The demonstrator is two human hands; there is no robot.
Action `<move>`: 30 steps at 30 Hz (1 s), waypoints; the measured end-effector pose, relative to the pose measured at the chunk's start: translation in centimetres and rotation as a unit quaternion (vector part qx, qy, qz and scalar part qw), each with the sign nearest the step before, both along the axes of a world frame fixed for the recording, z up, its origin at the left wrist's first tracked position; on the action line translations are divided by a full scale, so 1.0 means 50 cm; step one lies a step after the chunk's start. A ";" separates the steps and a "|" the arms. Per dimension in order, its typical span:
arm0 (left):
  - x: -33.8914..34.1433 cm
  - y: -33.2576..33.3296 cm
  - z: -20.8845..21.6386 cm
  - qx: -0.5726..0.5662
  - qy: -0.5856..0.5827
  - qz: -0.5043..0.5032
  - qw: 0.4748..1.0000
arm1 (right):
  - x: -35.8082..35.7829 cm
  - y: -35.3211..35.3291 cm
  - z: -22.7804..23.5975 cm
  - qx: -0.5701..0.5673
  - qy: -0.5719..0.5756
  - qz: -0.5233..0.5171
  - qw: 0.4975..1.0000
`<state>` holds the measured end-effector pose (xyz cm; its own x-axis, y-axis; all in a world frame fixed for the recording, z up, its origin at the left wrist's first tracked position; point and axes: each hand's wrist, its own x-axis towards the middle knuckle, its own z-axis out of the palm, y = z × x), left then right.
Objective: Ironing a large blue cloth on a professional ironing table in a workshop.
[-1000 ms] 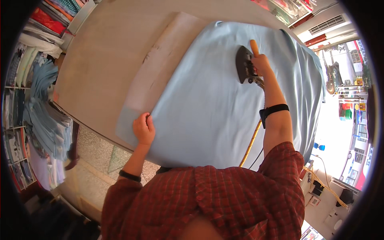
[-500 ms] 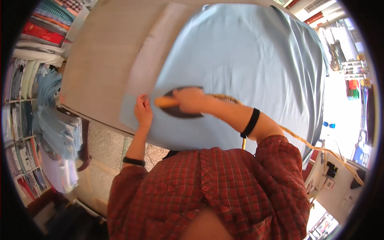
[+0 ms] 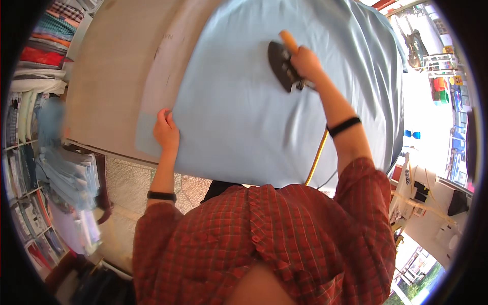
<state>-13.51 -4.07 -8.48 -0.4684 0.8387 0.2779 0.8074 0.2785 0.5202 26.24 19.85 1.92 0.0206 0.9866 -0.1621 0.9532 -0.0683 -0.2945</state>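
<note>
Half a second ago the iron (image 3: 280, 65) was close beside the left hand (image 3: 166, 134); now it is well apart from it, farther out over the blue cloth (image 3: 239, 117), with its orange handle pointing away from the person. The left hand is still at the cloth's left edge. The right hand (image 3: 306, 63) has its fingers closed around the iron's handle, the dark plate lying just to their left; whether the plate touches the cloth I cannot tell. The left fingers are curled, but whether they pinch the cloth I cannot tell. The cloth spreads over the desk (image 3: 104, 91) beside a pale strip (image 3: 163, 63), whose small dark marks are too unclear to read.
</note>
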 end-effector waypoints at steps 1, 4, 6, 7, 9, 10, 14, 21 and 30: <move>-0.001 -0.007 -0.004 -0.005 -0.004 0.008 1.000 | -0.013 0.034 0.045 -0.117 0.066 -0.081 0.988; 0.001 0.000 -0.010 0.006 -0.002 -0.002 1.000 | 0.043 0.096 -0.005 -0.127 0.119 -0.051 0.983; -0.002 -0.003 -0.014 0.018 0.003 -0.004 1.000 | 0.022 0.059 -0.003 -0.134 0.109 0.014 0.985; -0.007 -0.009 -0.011 0.011 0.005 0.000 1.000 | -0.007 0.005 0.017 -0.147 0.101 0.056 0.982; -0.005 -0.011 -0.005 0.009 0.002 -0.006 1.000 | -0.045 -0.120 0.047 -0.124 0.054 0.154 0.979; -0.003 -0.011 -0.002 0.006 -0.004 -0.002 1.000 | -0.041 -0.179 0.021 -0.126 0.064 0.198 0.970; -0.005 -0.006 -0.008 -0.004 -0.011 0.002 1.000 | -0.064 -0.440 0.016 -0.186 0.001 0.328 0.926; -0.023 -0.001 -0.028 0.004 0.026 -0.034 0.999 | -0.096 -0.563 0.058 -0.221 0.023 0.313 0.923; 0.009 -0.043 0.074 -0.173 0.124 -0.009 0.977 | -0.165 -0.275 0.011 -0.095 0.091 0.108 0.985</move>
